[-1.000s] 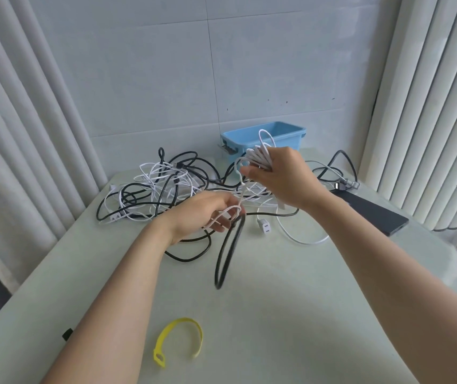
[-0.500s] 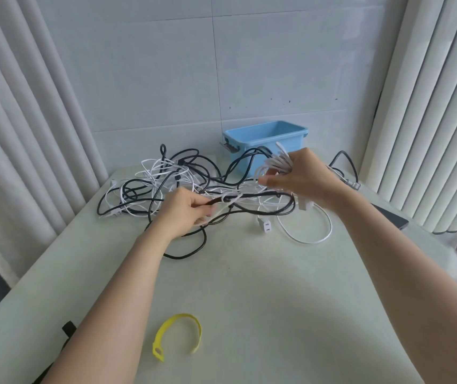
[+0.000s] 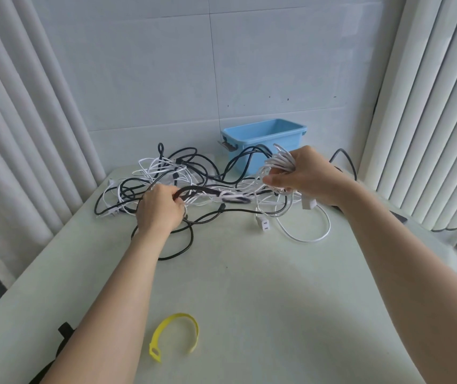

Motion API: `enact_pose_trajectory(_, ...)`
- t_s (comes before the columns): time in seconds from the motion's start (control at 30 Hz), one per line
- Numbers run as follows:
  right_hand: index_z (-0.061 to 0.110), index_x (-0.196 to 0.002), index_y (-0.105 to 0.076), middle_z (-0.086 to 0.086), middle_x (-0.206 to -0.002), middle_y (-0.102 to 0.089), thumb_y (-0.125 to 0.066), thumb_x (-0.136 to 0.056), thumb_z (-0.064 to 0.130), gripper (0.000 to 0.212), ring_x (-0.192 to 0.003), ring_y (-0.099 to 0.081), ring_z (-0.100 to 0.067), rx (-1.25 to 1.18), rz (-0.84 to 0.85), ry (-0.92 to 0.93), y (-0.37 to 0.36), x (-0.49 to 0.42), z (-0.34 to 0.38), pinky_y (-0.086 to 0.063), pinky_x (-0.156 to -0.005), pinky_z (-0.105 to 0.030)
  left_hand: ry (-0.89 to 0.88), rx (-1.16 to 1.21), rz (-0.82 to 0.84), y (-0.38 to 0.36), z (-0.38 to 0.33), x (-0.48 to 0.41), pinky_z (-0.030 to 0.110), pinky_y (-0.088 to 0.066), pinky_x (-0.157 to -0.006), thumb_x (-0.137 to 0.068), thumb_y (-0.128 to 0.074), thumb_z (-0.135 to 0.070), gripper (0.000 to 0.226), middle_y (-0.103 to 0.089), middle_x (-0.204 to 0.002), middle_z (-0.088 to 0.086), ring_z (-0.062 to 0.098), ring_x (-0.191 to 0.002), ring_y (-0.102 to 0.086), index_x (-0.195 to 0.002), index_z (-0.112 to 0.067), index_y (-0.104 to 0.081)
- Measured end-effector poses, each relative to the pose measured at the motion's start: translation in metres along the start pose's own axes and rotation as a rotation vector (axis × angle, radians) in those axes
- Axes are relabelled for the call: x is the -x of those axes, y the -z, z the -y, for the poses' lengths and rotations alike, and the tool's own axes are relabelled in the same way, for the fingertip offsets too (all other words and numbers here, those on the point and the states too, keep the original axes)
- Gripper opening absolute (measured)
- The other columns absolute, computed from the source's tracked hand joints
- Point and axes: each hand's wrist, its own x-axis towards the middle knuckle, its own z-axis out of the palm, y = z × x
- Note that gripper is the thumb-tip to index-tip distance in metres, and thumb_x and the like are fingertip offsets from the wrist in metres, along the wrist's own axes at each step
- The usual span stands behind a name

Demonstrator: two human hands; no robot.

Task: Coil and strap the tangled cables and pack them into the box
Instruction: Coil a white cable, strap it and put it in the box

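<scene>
Right hand (image 3: 305,177) grips coiled white cable (image 3: 278,162), holding its loops bundled. Left hand (image 3: 160,210) pinches black cable (image 3: 194,189) near the worktop's (image 3: 249,286) far edge, probably to free the tangle.

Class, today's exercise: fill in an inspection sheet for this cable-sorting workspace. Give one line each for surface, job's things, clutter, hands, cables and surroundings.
Surface: pale green table, set against the wall.
Job's things: blue box at the far edge, open, no cable seen inside; yellow strap lying loose near the front.
Clutter: black item at the near left edge, too cut off to identify.
Hands: left hand grips a black cable; right hand holds a white coil raised in front of the box.
Cables: tangle of black and white cables lies mid-table, uncoiled; white plug lies beside it.
Surroundings: tiled wall behind; curtains on both sides.
</scene>
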Motion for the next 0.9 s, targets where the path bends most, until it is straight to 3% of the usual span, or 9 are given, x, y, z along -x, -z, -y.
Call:
enact_pose_trajectory(0.1,-0.003,-0.078,-0.065,-0.004,-0.061,-0.058,-0.084,-0.080,0.022,0.031,-0.054,-0.051,-0.012,-0.088,-0.027,0.029,-0.005,-0.003,0.000,-0.042,-0.054,-0.023,-0.183,-0.084,0.269,0.014,-0.011,0.000,0.039,-0.039,-0.106,-0.088,-0.054,-0.004,0.062,-0.063,-0.134,-0.004,0.030,-0.133,-0.043,-0.137,-0.042,-0.056)
enact_pose_trajectory(0.17,0.001,-0.076,-0.066,-0.006,-0.064,-0.059,-0.083,-0.080,0.021,0.026,-0.057,-0.052,-0.013,-0.107,-0.043,0.041,-0.006,-0.003,0.001,-0.043,-0.057,-0.025,-0.298,0.075,0.543,0.030,-0.019,0.000,0.037,-0.031,-0.118,-0.080,-0.043,0.012,0.087,-0.050,-0.149,-0.010,0.015,-0.145,-0.036,-0.147,-0.042,-0.042)
enact_pose_trajectory(0.27,0.010,-0.073,-0.067,-0.005,-0.064,-0.058,-0.083,-0.081,0.021,0.021,-0.058,-0.051,-0.015,-0.128,-0.070,0.060,-0.007,-0.005,0.001,-0.042,-0.058,-0.027,-0.497,0.218,0.807,0.055,-0.029,0.007,0.024,-0.032,-0.117,-0.074,-0.040,0.021,0.096,-0.049,-0.149,-0.018,-0.006,-0.141,-0.035,-0.152,-0.035,-0.037)
enact_pose_trajectory(0.33,0.012,-0.073,-0.066,-0.003,-0.062,-0.057,-0.082,-0.081,0.021,0.020,-0.056,-0.048,-0.012,-0.117,-0.082,0.074,-0.009,-0.004,0.002,-0.040,-0.055,-0.024,-0.478,0.363,0.880,0.061,-0.038,0.013,0.014,-0.042,-0.101,-0.078,-0.041,0.022,0.086,-0.061,-0.137,-0.015,-0.011,-0.131,-0.045,-0.149,-0.028,-0.044)
enact_pose_trajectory(0.4,0.011,-0.073,-0.066,-0.001,-0.062,-0.056,-0.081,-0.082,0.020,0.020,-0.054,-0.045,-0.011,-0.123,-0.076,0.091,-0.010,-0.003,0.004,-0.038,-0.050,-0.019,-0.423,0.412,0.888,0.055,-0.043,0.015,0.006,-0.042,-0.093,-0.089,-0.045,0.016,0.068,-0.065,-0.131,-0.012,-0.013,-0.123,-0.052,-0.144,-0.024,-0.050)
enact_pose_trajectory(0.47,0.010,-0.073,-0.066,-0.004,-0.063,-0.057,-0.081,-0.083,0.019,0.020,-0.054,-0.047,-0.012,-0.138,-0.066,0.111,-0.011,-0.001,0.005,-0.038,-0.049,-0.017,-0.442,0.388,0.864,0.043,-0.042,0.015,0.010,-0.042,-0.101,-0.096,-0.055,0.003,0.048,-0.067,-0.127,-0.013,-0.011,-0.118,-0.057,-0.136,-0.024,-0.058)
enact_pose_trajectory(0.6,0.004,-0.075,-0.065,-0.005,-0.064,-0.058,-0.083,-0.081,0.023,0.027,-0.058,-0.053,-0.016,-0.200,-0.023,0.093,-0.014,-0.006,0.000,-0.047,-0.059,-0.032,-0.437,0.502,0.747,0.026,-0.037,0.017,0.022,-0.052,-0.091,-0.094,-0.067,-0.007,0.015,-0.076,-0.095,-0.001,0.004,-0.089,-0.069,-0.105,-0.017,-0.072)
enact_pose_trajectory(0.77,0.007,-0.075,-0.070,0.000,-0.060,-0.056,-0.087,-0.072,0.039,0.037,-0.057,-0.052,-0.020,-0.170,0.181,-0.011,-0.022,-0.005,-0.003,-0.043,-0.052,-0.030,-0.402,0.528,0.598,0.021,-0.044,0.020,0.038,-0.054,-0.090,-0.085,-0.079,-0.017,0.010,-0.078,-0.092,-0.001,0.009,-0.086,-0.070,-0.094,-0.021,-0.079)
enact_pose_trajectory(0.9,0.017,-0.071,-0.072,-0.011,-0.067,-0.056,-0.091,-0.047,0.064,0.056,-0.060,-0.054,-0.027,-0.142,0.305,-0.096,-0.036,-0.005,0.000,-0.046,-0.059,-0.058,-0.408,0.475,0.560,0.019,-0.047,0.022,0.045,-0.055,-0.089,-0.078,-0.085,-0.029,0.014,-0.077,-0.085,-0.003,0.023,-0.088,-0.071,-0.088,-0.020,-0.080)
